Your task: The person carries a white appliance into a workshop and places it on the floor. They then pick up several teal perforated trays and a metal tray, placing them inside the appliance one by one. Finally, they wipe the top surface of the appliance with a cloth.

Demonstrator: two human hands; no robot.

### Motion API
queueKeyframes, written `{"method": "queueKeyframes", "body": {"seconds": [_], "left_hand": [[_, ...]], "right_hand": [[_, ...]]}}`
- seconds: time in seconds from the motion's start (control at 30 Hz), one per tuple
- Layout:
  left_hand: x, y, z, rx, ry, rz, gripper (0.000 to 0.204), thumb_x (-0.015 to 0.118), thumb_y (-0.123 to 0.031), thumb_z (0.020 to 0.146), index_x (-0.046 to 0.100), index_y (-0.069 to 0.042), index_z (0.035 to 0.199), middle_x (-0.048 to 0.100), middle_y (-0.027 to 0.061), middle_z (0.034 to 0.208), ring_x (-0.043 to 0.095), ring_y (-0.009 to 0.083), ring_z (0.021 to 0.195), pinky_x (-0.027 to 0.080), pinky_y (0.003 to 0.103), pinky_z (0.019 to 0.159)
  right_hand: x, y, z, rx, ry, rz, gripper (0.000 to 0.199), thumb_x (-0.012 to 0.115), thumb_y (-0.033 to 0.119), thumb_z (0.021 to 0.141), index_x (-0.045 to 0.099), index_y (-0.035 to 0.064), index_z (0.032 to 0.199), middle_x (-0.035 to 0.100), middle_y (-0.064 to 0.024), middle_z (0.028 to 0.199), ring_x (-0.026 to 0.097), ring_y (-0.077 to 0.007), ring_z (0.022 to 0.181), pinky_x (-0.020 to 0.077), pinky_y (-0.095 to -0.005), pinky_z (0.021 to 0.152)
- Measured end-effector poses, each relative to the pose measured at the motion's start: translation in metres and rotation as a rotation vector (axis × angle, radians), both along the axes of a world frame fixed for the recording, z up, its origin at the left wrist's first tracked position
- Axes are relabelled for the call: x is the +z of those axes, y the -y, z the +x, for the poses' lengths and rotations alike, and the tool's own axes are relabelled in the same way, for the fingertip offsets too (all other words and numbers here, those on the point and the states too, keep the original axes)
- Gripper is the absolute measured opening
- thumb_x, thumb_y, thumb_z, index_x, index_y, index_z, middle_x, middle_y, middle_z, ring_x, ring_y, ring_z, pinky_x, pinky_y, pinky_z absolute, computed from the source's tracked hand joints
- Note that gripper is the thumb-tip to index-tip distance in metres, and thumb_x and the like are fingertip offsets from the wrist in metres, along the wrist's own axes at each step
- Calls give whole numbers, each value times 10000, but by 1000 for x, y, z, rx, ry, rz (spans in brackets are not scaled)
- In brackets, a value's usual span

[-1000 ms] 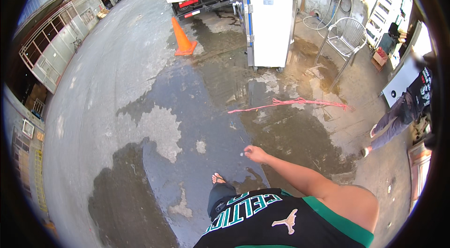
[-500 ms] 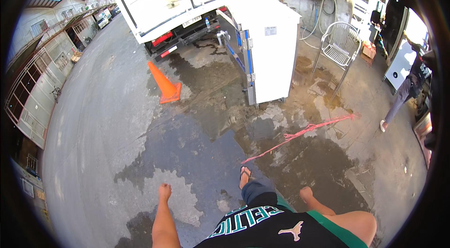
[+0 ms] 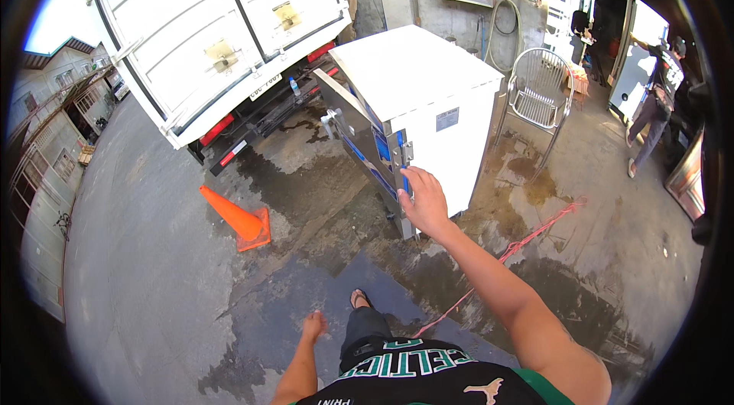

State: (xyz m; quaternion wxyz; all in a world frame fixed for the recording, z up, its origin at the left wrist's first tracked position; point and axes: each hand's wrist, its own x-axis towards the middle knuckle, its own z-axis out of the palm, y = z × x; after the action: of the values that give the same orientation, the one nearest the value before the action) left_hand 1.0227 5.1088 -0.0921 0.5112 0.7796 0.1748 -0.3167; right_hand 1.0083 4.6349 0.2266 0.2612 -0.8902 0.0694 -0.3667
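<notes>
My right hand (image 3: pixel 425 201) reaches forward with its fingers stretched out. It is at the front edge of a white cabinet (image 3: pixel 466 137), by a metal hinge (image 3: pixel 404 151) and the blue-trimmed side; I cannot tell whether the fingertips touch. The cabinet has a flat white top, a small grey label and a dark panel (image 3: pixel 353 123) angled out on its left. My left hand (image 3: pixel 313 325) hangs low at my side, its fingers curled in, with nothing visible in it.
An orange traffic cone (image 3: pixel 238 219) stands left of the cabinet. Behind it is a white truck (image 3: pixel 206 30). A metal chair (image 3: pixel 540 87) stands to the right. Pink cord (image 3: pixel 508 252) lies across the wet ground. A person (image 3: pixel 659 91) handles a white panel (image 3: pixel 641 49) at far right.
I have moved nearer to the cabinet, which now looks larger. My right hand has risen from my side and reached to its front edge. The person at far right has shifted.
</notes>
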Motion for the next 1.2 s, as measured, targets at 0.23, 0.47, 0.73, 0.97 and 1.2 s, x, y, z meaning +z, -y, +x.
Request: {"method": "queueKeyframes", "body": {"seconds": [0.23, 0.47, 0.73, 0.97, 1.2], "left_hand": [[19, 149, 387, 43, 353, -189, 433, 493, -460, 1048, 607, -53, 1140, 611, 17, 875, 566, 145, 698, 471, 298, 570], [223, 404, 777, -162, 1451, -67, 439, 517, -356, 1063, 611, 40, 1228, 619, 206, 1159, 590, 338, 1077, 450, 420, 967], [342, 656, 863, -779, 1437, 339, 714, 453, -578, 1010, 449, -42, 1481, 457, 221, 1510, 416, 412, 1401, 338, 511, 1150], [356, 663, 853, -1026, 1249, 566, 820, 456, -688, 948, 492, -38, 1447, 576, 269, 1373, 538, 443, 1285, 403, 535, 1084], [361, 594, 816, -1172, 1322, 447, 801, 542, -646, 931, 574, 44, 1337, 629, 310, 1271, 595, 461, 1205, 449, 493, 1039]], "right_hand": [[47, 34, 196, -260, 18, -170, 505, 672, 189, 907, 534, -11, 1351, 508, -238, 1415, 475, -407, 1324, 346, -491, 1151], [15, 54, 308, -608, -586, -298, 629, 591, 322, 985, 417, -43, 1466, 422, -312, 1501, 413, -426, 1419, 318, -505, 1182], [5, 59, 301, -633, -493, -340, 581, 536, 345, 1023, 411, 29, 1495, 445, -237, 1516, 446, -379, 1408, 367, -483, 1160], [19, 60, 269, -570, -528, -266, 595, 566, 348, 1011, 410, 82, 1520, 413, -202, 1560, 405, -325, 1454, 346, -449, 1190], [17, 57, 187, -508, -500, -298, 570, 534, 377, 1023, 435, 101, 1511, 403, -184, 1571, 393, -304, 1464, 312, -437, 1212]]}}
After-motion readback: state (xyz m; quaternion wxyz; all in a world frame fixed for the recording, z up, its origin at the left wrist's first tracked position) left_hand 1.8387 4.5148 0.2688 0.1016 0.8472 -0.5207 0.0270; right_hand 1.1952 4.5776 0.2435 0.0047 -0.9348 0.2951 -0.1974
